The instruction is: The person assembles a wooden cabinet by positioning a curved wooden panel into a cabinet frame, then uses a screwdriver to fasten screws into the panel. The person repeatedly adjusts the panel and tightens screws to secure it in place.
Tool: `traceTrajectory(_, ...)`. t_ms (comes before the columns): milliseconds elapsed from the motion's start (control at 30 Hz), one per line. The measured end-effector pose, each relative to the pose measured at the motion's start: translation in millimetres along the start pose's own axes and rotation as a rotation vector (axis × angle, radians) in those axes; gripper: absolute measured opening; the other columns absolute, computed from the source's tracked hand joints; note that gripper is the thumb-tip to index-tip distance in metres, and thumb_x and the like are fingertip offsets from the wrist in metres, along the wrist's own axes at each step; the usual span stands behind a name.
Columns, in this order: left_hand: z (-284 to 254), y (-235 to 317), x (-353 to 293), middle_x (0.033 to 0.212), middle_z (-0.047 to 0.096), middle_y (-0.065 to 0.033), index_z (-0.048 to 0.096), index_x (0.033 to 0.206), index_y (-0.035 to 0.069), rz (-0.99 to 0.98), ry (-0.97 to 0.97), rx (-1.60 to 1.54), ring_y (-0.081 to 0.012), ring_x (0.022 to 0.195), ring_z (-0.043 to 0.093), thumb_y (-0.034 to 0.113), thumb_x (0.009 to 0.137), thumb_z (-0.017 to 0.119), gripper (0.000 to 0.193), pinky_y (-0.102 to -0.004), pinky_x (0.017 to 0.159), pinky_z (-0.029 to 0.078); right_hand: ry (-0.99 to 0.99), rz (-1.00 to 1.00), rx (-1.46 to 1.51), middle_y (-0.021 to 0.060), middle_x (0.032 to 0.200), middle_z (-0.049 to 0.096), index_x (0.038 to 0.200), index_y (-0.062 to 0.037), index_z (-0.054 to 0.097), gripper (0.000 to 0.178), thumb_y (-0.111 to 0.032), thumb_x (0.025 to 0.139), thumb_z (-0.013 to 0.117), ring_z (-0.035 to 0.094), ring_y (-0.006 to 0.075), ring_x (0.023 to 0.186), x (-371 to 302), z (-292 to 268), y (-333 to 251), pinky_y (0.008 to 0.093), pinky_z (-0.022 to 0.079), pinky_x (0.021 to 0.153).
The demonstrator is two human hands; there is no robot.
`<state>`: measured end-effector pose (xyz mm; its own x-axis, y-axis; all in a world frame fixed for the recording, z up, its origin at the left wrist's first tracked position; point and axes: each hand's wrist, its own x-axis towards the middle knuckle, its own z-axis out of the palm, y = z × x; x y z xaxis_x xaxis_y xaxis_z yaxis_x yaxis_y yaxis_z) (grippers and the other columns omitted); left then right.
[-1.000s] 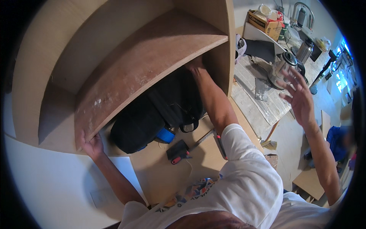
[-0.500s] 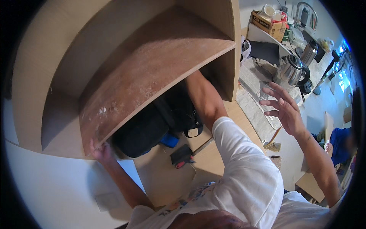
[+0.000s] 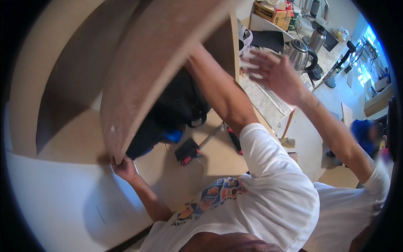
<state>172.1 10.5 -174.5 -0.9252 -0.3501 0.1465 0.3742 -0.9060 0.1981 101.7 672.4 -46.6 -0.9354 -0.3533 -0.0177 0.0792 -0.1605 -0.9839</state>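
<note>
My left hand (image 3: 125, 169) is closed around the lower corner of a brown curved wooden shelf board (image 3: 142, 75). The board hangs tilted inside a pale wooden cabinet with a rounded side (image 3: 29, 84). My right forearm (image 3: 220, 86) reaches up behind the board's front edge, and the board hides that hand. Below it, a black bag (image 3: 176, 101) lies in the cabinet. Beside the bag are a blue item (image 3: 172, 135) and a black-and-red tool (image 3: 187, 152). Another person's open hand (image 3: 277, 73), blurred, is stretched out on the right.
On the cluttered worktop at the right stand a steel kettle (image 3: 297, 54), a steel flask (image 3: 317, 40) and a cardboard box (image 3: 275, 17). A broom (image 3: 287, 136) leans below it. Further off is a person in blue (image 3: 363, 136). A white panel (image 3: 50, 189) lies at the left.
The shelf board has swung to a steeper tilt, its upper part coming closer, with my left hand on its corner. The other person's hand has moved left and up, towards the cabinet.
</note>
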Motion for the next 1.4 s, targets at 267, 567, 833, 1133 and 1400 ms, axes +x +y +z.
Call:
traceTrajectory(267,-11.8,-24.1,-131.3,0.142,0.055,-0.0181,0.049,0.139,-0.001,-0.040,0.264,0.062,-0.0354,0.124,0.058,0.007,0.091,0.062,0.051,-0.0523,0.105,0.049,0.405,-0.157,0.160,0.0145,0.154,0.044,0.155,-0.0063,0.032,0.068,-0.045,0.102,0.051,0.049,0.0324,0.136,-91.2,30.3,93.3,0.0482,0.036,0.114)
traceTrajectory(567,-45.1,-6.6,-211.0,0.139,0.057,-0.0159,0.051,0.139,0.005,-0.368,0.212,0.027,-0.0357,0.129,0.055,0.006,0.089,0.063,0.051,-0.0573,0.106,0.048,0.896,-0.389,0.393,0.0147,0.155,0.043,0.154,-0.0060,0.032,0.069,-0.047,0.101,0.050,0.048,0.0337,0.137,-211.9,59.5,176.4,0.0494,0.033,0.116)
traceTrajectory(833,47.6,-75.6,-258.0,0.133,0.060,-0.0127,0.053,0.137,0.004,-0.634,0.170,0.173,-0.0318,0.129,0.055,0.001,0.084,0.065,0.054,-0.0516,0.111,0.043,1.011,-0.585,0.458,0.0149,0.155,0.043,0.154,-0.0058,0.033,0.070,-0.048,0.101,0.049,0.047,0.0348,0.137,-266.6,67.2,177.1,0.0505,0.032,0.117)
traceTrajectory(1133,178.7,-285.9,-324.3,0.126,0.063,-0.0115,0.059,0.129,0.000,-0.976,-0.563,0.484,-0.0212,0.116,0.060,0.014,0.094,0.069,0.040,-0.0426,0.101,0.051,0.225,-0.864,1.100,0.0191,0.156,0.040,0.152,0.0001,0.035,0.071,-0.050,0.103,0.040,0.041,0.0408,0.140,-273.9,169.2,183.4,0.0495,0.029,0.120)
traceTrajectory(1400,153.2,-321.3,-288.7,0.135,0.060,-0.0167,0.037,0.151,0.002,-1.301,-0.552,0.333,-0.0247,0.114,0.065,0.014,0.096,0.067,0.063,-0.0357,0.086,0.060,0.490,-0.311,0.483,0.0206,0.150,0.047,0.149,0.0006,0.040,0.067,-0.050,0.105,0.040,0.049,0.0351,0.136,-159.9,141.9,219.0,0.0479,0.031,0.119)
